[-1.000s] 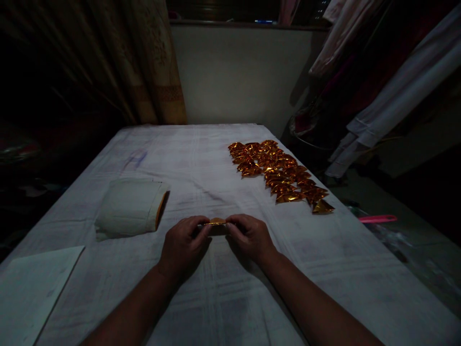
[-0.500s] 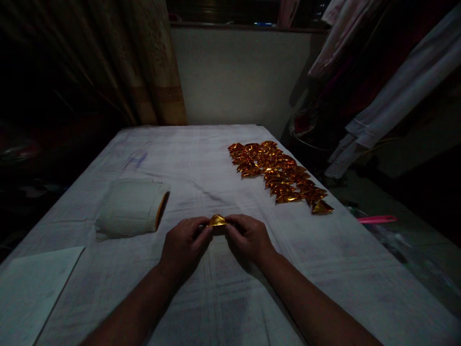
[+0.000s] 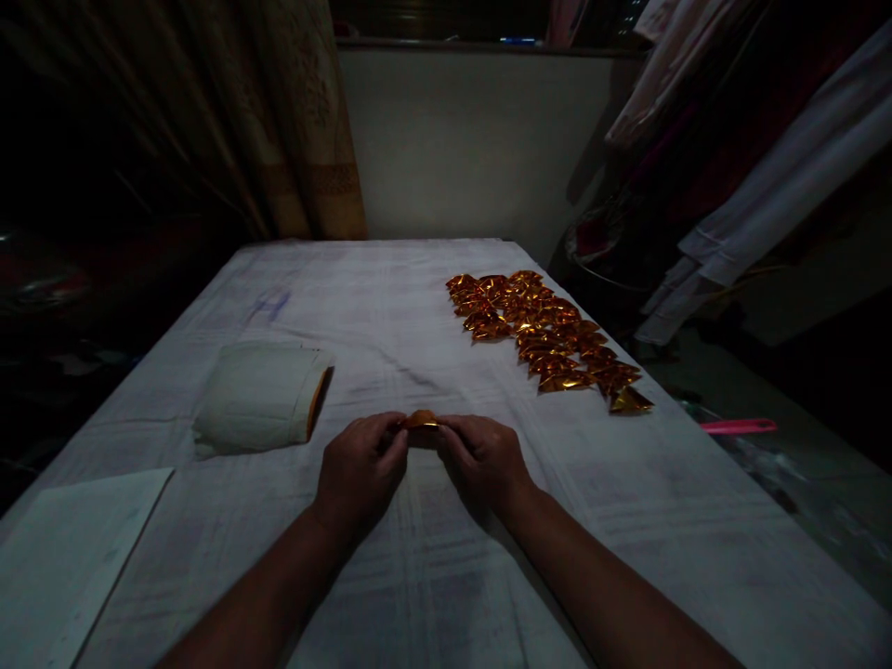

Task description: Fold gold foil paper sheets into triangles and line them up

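Between my two hands is a small folded piece of gold foil paper (image 3: 422,419), its middle rising in a rounded hump. My left hand (image 3: 360,462) pinches its left end between thumb and fingers. At the right end, my right hand (image 3: 489,457) pinches it the same way. Both hands are low over the cloth-covered table. Beyond my right hand lie rows of folded gold foil pieces (image 3: 550,330), closely overlapped. A pale paper stack (image 3: 257,398) with an orange-gold edge lies left of my left hand.
A white sheet (image 3: 84,548) lies at the near left of the table, which has a pale checked cloth (image 3: 446,595). A curtain (image 3: 307,121) hangs behind on the left. Hanging clothes (image 3: 773,177) and a pink handle (image 3: 739,426) are past the right edge.
The gold foil piece now shows a rounder, lower top than its earlier pointed one. Both hands keep their pinch at its ends. The whole view has shifted slightly.
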`<state>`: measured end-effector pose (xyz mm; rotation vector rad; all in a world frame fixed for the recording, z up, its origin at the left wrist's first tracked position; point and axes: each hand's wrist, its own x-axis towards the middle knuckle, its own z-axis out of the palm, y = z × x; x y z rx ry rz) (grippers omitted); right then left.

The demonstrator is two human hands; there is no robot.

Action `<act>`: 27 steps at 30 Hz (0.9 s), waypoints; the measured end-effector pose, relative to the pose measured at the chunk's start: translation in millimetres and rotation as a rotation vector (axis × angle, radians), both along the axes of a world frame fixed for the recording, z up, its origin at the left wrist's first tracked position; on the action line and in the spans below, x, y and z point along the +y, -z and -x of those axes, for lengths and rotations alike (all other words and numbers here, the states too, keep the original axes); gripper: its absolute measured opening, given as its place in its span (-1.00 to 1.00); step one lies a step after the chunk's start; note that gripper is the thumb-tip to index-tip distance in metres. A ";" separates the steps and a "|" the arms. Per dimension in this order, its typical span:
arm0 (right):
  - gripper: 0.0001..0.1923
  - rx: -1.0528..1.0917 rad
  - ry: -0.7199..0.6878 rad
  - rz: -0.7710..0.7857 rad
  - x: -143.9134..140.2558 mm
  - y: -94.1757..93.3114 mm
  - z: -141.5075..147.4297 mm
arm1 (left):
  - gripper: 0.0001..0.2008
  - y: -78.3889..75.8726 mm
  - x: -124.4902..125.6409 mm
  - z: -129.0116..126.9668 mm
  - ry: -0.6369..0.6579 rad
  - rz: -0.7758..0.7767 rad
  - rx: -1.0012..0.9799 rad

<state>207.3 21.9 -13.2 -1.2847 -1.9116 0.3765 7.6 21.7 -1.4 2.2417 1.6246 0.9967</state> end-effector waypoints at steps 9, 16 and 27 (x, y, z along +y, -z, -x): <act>-0.75 0.058 0.039 0.036 2.9 2.4 -1.0 | -0.75 -7.7 0.6 -3.6 -0.026 0.093 0.146; -0.80 -0.037 0.080 0.130 2.4 -3.7 -1.0 | -0.72 -2.6 -0.1 -2.3 -0.008 0.060 0.159; -0.78 0.077 0.032 0.100 1.7 -0.1 4.1 | -0.74 1.1 0.6 -1.5 0.006 0.030 0.215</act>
